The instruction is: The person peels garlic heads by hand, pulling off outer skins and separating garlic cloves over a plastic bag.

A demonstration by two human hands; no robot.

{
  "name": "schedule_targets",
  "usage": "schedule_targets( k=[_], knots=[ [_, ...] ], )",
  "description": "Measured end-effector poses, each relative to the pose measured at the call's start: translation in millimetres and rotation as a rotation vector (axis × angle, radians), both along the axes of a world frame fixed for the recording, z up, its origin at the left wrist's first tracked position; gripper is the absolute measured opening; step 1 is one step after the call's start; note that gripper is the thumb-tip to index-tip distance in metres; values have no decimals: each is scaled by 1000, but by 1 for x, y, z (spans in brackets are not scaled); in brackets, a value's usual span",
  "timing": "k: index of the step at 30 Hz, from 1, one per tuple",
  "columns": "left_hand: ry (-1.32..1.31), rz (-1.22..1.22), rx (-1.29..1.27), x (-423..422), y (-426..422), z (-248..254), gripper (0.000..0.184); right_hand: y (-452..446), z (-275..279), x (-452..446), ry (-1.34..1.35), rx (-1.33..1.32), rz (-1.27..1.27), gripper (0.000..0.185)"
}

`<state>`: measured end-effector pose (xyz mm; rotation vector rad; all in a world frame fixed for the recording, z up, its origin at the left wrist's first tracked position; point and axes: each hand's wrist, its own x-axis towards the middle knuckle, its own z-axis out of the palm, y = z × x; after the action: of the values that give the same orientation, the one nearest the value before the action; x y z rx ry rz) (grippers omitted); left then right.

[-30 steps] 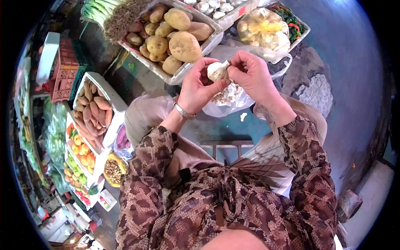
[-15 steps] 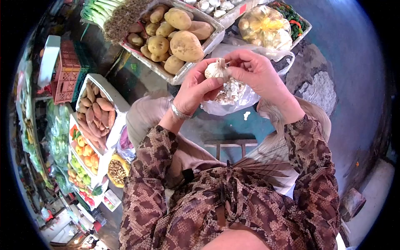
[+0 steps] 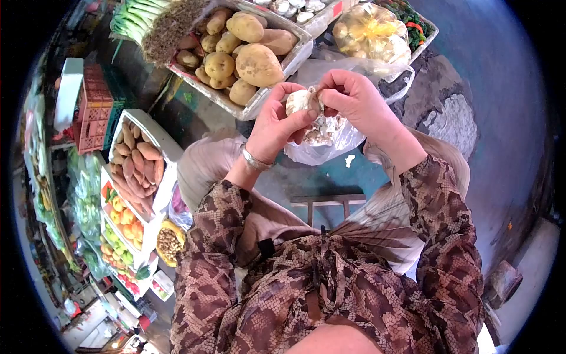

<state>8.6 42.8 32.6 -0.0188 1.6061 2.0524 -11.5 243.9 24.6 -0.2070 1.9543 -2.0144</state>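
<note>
My left hand (image 3: 272, 125) holds a white garlic bulb (image 3: 298, 101), its thumb pressed along the near side and the fingers curled round the back. With thumb and forefinger together, my right hand (image 3: 349, 97) pinches the papery skin at the bulb's right side; the other fingers are curled in. Directly below the hands, a clear plastic bag (image 3: 309, 154) lies open between the knees, with garlic skins (image 3: 321, 131) in it. My left hand hides part of the bag's contents.
A foam box (image 3: 250, 111) of potatoes (image 3: 259, 65) stands ahead. Beyond the bag sits a tied, filled plastic bag (image 3: 371, 35). On the left are sweet potatoes (image 3: 138, 162), fruit (image 3: 125, 218) and a red crate (image 3: 94, 109). A scrap of skin (image 3: 349, 160) lies on the floor.
The garlic bulb has tipped over, so its stem no longer points up. My right hand has shifted slightly left and pinches loosened skin at the bulb's side.
</note>
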Motion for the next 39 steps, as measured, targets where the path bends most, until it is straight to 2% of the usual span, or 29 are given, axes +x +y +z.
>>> schedule_targets(
  k=[2,4,7,12,15,19,23,25,27,33,35,39],
  knots=[
    [-16,-8,6,-1,-2,2,43,3,3,-2,-109,-60,48,12],
    [-82,-91,116,-2,-6,-1,42,3,2,-2,-91,-60,56,11],
    [-142,-75,197,-1,-9,-5,41,2,-1,-3,-72,-67,69,11],
    [-193,-138,238,-3,-14,-3,43,0,0,-4,-49,-24,80,10],
    [-204,-112,231,-3,-16,-6,44,2,14,-1,-83,-134,140,12],
    [-206,-148,262,-3,-17,-10,47,2,7,-2,-12,-51,152,11],
    [-112,-88,171,-2,-8,-2,50,5,6,-4,20,-44,92,8],
    [-61,21,4,-1,-3,2,46,6,2,-4,54,-23,102,8],
    [-58,3,7,-2,-8,-4,45,6,2,-4,89,-3,112,8],
    [-81,-47,61,-2,-15,-7,39,6,9,-4,-31,5,149,11],
    [-99,-68,63,-2,-17,-5,39,5,10,-4,-169,-63,155,14],
    [-102,-108,87,-1,-17,-6,48,7,8,-7,-203,-81,191,15]
  ],
)
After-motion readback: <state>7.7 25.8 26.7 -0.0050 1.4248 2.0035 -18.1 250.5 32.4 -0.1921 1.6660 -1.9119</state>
